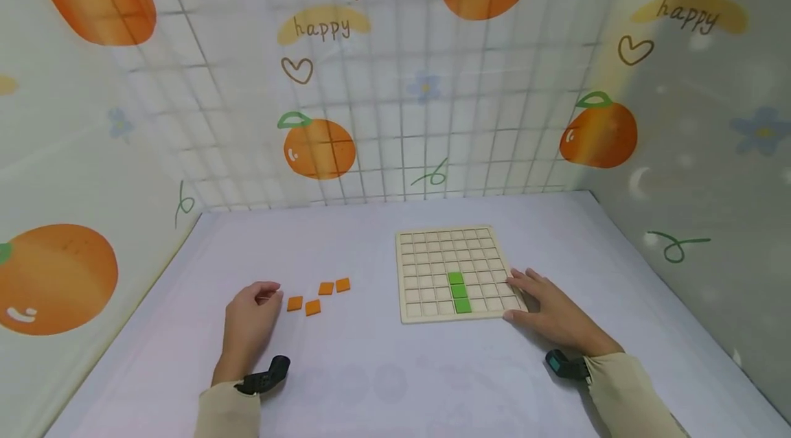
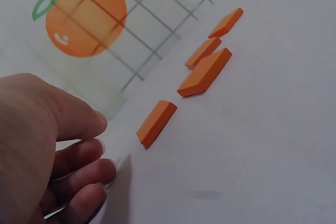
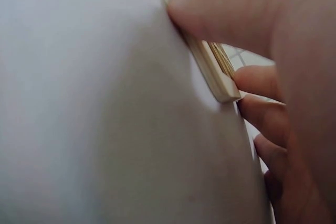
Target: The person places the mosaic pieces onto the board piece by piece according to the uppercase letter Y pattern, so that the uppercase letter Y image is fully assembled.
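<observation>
Board (image 1: 428, 270) sits just left of the right hand (image 1: 550, 307), and we reckon that's no accident: the hand has the near right corner between its thumb and fingers, thumb on the near edge, fingers along the side. Looks like a light steadying grip to us, probably so the thing can't slide around. Three green tiles (image 1: 459, 291) are seated in its grid in one straight column running away from the near edge, so the squares seem to be what's lining them up.

Left hand (image 1: 250, 318) is loosely curled and we can't spot anything in it. Four orange tiles (image 1: 313, 307) lie flat just to its right, the closest one right beside the fingertips but not touching. They're scattered rather than stacked, which we'd guess makes each one easy to pick off by itself. All four are between the hands, much nearer the left one.

Surface (image 1: 346, 246) under both hands is plain and pale, with a soft lilac tint. Beyond them hangs a light curtain (image 1: 383, 81), wrapping round on both sides, with grid lines on the far part plus cartoon oranges, hearts and the word "happy". Pretty cheerful corner, we'd say. Beige sleeves (image 1: 228, 410) and black wrist straps sit behind the hands.
</observation>
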`<state>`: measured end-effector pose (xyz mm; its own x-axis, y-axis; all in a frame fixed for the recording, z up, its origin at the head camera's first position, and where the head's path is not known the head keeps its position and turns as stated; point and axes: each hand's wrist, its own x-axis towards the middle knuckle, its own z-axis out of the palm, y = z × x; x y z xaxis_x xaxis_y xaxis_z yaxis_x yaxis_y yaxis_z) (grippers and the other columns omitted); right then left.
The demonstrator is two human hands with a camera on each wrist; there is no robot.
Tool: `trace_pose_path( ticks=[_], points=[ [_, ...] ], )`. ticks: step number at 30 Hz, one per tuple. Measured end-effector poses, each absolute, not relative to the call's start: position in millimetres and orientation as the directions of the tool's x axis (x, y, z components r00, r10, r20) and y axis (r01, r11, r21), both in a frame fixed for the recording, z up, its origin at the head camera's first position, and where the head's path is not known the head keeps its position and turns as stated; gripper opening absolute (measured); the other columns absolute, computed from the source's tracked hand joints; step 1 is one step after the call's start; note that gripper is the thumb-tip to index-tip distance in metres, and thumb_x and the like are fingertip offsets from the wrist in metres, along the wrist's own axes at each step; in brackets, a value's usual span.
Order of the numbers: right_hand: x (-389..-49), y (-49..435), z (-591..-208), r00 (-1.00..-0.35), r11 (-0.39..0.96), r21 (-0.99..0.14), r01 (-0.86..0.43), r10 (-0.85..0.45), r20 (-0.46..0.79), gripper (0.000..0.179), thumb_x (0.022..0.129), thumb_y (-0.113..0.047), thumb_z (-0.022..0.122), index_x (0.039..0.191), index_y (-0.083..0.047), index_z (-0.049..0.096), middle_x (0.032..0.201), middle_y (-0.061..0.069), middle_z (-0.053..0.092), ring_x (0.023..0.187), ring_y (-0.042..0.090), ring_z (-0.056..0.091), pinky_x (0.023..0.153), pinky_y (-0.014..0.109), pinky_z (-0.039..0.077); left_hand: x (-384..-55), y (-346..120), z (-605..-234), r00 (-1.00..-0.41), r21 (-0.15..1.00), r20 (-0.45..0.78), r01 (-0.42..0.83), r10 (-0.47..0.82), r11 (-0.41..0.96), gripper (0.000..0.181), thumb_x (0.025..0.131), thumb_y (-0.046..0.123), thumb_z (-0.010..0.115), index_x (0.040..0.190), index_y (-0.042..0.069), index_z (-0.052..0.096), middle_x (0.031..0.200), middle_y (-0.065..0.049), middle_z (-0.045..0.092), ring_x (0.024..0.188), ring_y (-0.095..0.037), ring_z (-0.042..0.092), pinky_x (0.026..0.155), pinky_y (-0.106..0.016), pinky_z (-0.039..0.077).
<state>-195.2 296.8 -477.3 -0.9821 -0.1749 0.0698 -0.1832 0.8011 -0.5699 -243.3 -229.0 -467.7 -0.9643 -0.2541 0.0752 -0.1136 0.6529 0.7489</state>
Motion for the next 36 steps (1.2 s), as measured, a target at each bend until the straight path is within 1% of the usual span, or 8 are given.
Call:
trace_pose_path(
  ticks=[4,14,18,24,28,31,36],
  points=[
    [-196,299,-476,-0.981,0.812,-0.553,-0.189,-0.178,0.075,0.082,0.086,-0.058,0.071,0.147,-0.007,0.050,0.159,0.012,0.036,0.148,0.042,0.018,0.110,0.068,0.020,-244,-229,-473,-0.967,0.736,0.074,-0.112,-0.244,0.668,0.032,0.100,0.026,0.059,0.124,0.006,0.065,0.114,-0.011,0.061,0.101,-0.027,0.053,0.083,-0.040,0.047],
    [-195,300,-479,-0.984,0.799,-0.575,-0.175,-0.167,0.067,0.082,0.085,-0.058,0.073,0.146,-0.007,0.051,0.158,0.011,0.036,0.148,0.042,0.018,0.110,0.069,0.020,-244,-226,-478,-0.971,0.706,0.040,-0.139,-0.235,0.695,0.035,0.098,0.029,0.060,0.123,0.004,0.066,0.110,-0.012,0.061,0.099,-0.028,0.054,0.080,-0.040,0.047],
    [-192,299,-479,-0.985,0.803,-0.572,-0.169,-0.154,0.075,0.082,0.085,-0.058,0.073,0.146,-0.007,0.051,0.158,0.011,0.038,0.148,0.042,0.019,0.110,0.068,0.020,-246,-225,-478,-0.971,0.696,0.049,-0.135,-0.235,0.705,0.035,0.097,0.029,0.061,0.121,0.004,0.067,0.109,-0.012,0.061,0.098,-0.028,0.054,0.079,-0.041,0.046],
    [-194,296,-478,-0.985,0.796,-0.582,-0.167,-0.155,0.070,0.081,0.085,-0.056,0.073,0.146,-0.007,0.051,0.158,0.010,0.037,0.148,0.041,0.018,0.111,0.067,0.019,-247,-225,-479,-0.956,0.675,0.070,-0.166,-0.286,0.719,0.039,0.097,0.035,0.063,0.118,0.003,0.068,0.106,-0.013,0.063,0.095,-0.028,0.056,0.076,-0.041,0.045],
    [-196,295,-477,-0.986,0.798,-0.579,-0.164,-0.158,0.063,0.080,0.085,-0.056,0.072,0.147,-0.010,0.051,0.159,0.010,0.036,0.149,0.041,0.018,0.111,0.067,0.019,-249,-226,-476,-0.953,0.672,0.027,-0.205,-0.300,0.712,0.046,0.097,0.040,0.063,0.122,0.001,0.065,0.108,-0.015,0.063,0.096,-0.030,0.057,0.077,-0.044,0.047],
    [-198,296,-477,-0.985,0.795,-0.582,-0.169,-0.159,0.068,0.080,0.085,-0.056,0.072,0.147,-0.011,0.051,0.159,0.009,0.036,0.149,0.040,0.018,0.112,0.067,0.019,-250,-227,-473,-0.960,0.672,-0.020,-0.220,-0.280,0.707,0.050,0.098,0.041,0.061,0.126,-0.001,0.062,0.112,-0.017,0.063,0.100,-0.033,0.056,0.080,-0.046,0.048],
    [-195,297,-479,-0.983,0.794,-0.581,-0.181,-0.167,0.077,0.078,0.086,-0.055,0.073,0.146,-0.010,0.052,0.158,0.010,0.037,0.149,0.040,0.019,0.112,0.067,0.019,-252,-227,-469,-0.978,0.638,-0.046,-0.185,-0.203,0.748,0.053,0.098,0.038,0.060,0.129,-0.004,0.059,0.114,-0.021,0.061,0.102,-0.034,0.054,0.084,-0.050,0.046]
  ],
)
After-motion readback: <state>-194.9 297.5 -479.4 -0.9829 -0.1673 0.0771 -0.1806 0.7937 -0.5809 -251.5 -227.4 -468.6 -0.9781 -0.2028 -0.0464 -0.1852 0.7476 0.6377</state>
